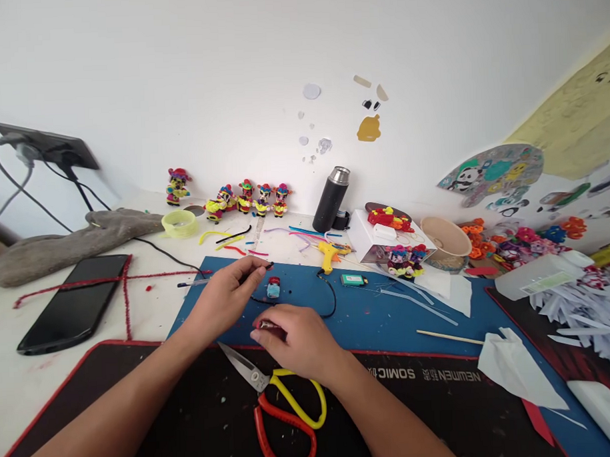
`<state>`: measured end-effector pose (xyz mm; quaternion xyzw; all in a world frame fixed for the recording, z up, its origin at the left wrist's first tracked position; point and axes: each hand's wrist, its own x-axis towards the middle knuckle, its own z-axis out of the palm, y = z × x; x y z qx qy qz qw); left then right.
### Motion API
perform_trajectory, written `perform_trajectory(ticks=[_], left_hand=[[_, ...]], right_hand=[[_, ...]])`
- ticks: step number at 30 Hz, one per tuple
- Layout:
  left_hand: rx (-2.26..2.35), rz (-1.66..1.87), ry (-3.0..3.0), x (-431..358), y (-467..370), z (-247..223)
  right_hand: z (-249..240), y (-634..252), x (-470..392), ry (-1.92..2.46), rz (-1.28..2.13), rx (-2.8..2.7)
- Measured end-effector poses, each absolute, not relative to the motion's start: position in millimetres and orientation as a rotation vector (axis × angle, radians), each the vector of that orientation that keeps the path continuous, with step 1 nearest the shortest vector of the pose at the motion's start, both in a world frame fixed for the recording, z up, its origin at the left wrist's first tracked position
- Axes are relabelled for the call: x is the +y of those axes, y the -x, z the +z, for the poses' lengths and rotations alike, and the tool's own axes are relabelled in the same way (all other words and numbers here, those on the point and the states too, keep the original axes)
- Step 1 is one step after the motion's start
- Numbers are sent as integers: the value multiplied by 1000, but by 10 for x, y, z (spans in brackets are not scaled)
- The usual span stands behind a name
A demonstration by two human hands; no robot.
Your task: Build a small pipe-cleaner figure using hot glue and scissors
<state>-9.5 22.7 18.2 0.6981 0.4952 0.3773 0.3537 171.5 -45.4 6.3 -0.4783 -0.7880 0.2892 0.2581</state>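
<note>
Over the blue mat, my left hand is closed in a pinch on a small black piece. To its right and lower, my right hand curls around a small object with red and dark parts; my fingers hide most of it, so its kind is unclear. Between and beyond both hands stands a tiny light-blue and red figure part. Scissors with one red and one yellow handle lie spread on the black mat just below my right hand, apart from it.
A yellow glue gun lies beyond the hands, its black cord looping over the blue mat. Several finished figures stand by the wall near a black thermos. A phone under red fuzzy stems lies left; paper strips are heaped right.
</note>
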Motion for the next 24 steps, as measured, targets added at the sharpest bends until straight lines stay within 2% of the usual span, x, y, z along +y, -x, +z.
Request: perform_trajectory(ticks=[15, 19, 24], left_hand=[[1134, 1014, -1586, 234, 91, 195], [1123, 1006, -1604, 231, 83, 180], [1124, 980, -1612, 234, 93, 182]], right_hand=[[37, -1683, -442, 1358, 599, -2207], [50, -1750, -418, 1385, 498, -2046], [43, -1755, -412, 1469, 622, -2158]])
